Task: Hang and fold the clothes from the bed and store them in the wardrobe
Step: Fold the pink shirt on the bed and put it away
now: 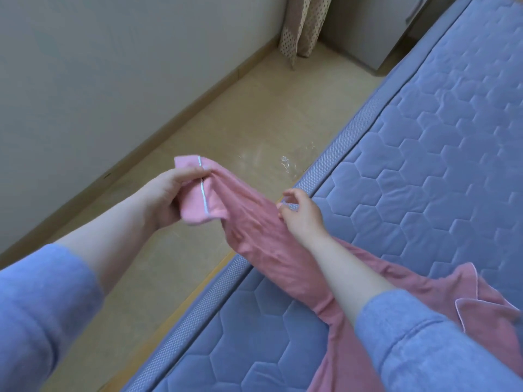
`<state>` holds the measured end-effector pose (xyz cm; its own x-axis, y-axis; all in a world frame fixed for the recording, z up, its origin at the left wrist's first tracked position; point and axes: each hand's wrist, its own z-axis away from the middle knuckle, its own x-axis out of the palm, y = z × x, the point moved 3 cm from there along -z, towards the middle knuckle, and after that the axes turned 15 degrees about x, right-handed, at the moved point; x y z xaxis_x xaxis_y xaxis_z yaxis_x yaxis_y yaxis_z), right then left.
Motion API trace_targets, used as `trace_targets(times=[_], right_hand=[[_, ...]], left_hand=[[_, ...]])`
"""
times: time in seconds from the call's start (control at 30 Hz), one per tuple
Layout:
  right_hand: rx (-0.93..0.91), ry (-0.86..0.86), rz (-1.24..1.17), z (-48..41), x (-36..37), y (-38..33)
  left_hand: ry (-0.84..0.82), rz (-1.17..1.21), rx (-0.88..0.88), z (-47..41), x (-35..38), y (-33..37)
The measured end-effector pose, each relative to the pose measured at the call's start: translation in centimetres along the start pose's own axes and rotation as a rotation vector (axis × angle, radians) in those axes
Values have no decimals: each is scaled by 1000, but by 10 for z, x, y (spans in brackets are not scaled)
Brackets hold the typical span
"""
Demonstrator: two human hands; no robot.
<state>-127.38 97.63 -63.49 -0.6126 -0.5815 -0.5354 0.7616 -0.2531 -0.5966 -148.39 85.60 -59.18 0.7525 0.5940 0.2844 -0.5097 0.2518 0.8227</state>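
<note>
left hand (167, 193) grips pink garment (254, 233) cuff; right hand (301, 217) over sleeve

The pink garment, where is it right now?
In the head view the pink garment trails from the mattress at lower right up to the left hand, which grips its cuff.

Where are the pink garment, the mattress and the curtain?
pink garment (254, 236), head view, middle of the stretched length.
mattress (424, 165), head view, bare quilted top.
curtain (300, 26), head view, lower hanging folds.
</note>
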Motion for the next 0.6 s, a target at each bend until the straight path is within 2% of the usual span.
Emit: trace_targets(times=[0.1,0.17,0.2,0.3,0.47,0.6], right_hand=[[7,234,3,27,-9,23],[145,373,91,52,-14,58],[274,380,154,61,-15,80],[564,253,259,82,-7,140],[586,37,14,74,12,166],[647,-105,-337,68,5,171]], left_hand=[[84,-122,-19,-5,0,6],[106,-336,81,-9,0,9],[102,-448,152,-10,1,12],[90,-604,285,-11,6,21],[74,-658,384,-11,18,28],[93,-671,463,-3,33,28]])
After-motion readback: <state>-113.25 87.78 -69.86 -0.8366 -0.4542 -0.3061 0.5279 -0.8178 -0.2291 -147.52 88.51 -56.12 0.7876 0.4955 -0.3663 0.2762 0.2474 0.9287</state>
